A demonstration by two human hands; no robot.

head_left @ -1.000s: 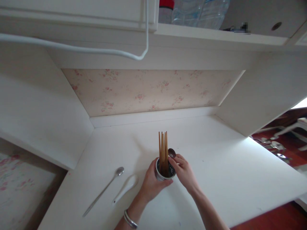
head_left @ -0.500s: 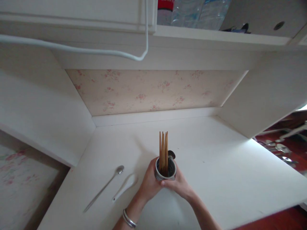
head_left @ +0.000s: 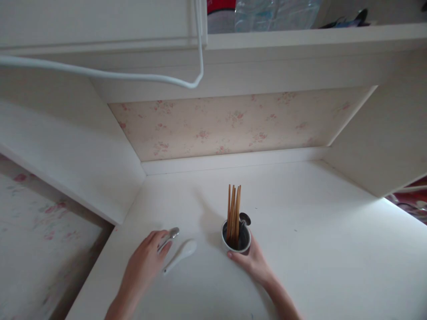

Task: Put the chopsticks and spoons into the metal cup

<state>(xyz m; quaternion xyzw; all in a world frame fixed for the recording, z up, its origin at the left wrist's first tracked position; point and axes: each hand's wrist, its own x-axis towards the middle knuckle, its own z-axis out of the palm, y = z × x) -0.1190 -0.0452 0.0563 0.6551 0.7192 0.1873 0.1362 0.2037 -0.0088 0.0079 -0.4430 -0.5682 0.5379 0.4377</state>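
A round metal utensil cup [head_left: 236,240] stands on the white desk [head_left: 316,249], holding several wooden chopsticks [head_left: 234,213] upright and a dark spoon [head_left: 244,218]. My right hand [head_left: 252,262] grips the cup from the near side, fingers wrapped round its base. My left hand [head_left: 143,264] lies over the handle of a long metal spoon [head_left: 171,234], fingers curled onto it; I cannot tell whether it is lifted. A white ceramic spoon [head_left: 180,254] lies on the desk just right of that hand.
The desk sits in a recess with a floral back panel [head_left: 227,122] and white side walls. A white cable [head_left: 133,78] hangs overhead. A shelf [head_left: 300,33] above carries plastic bottles. The desk's left edge drops off by my left arm.
My left hand has let go of the cup and moved left onto the metal spoon. My right hand, earlier at the cup's rim, now holds the cup alone.
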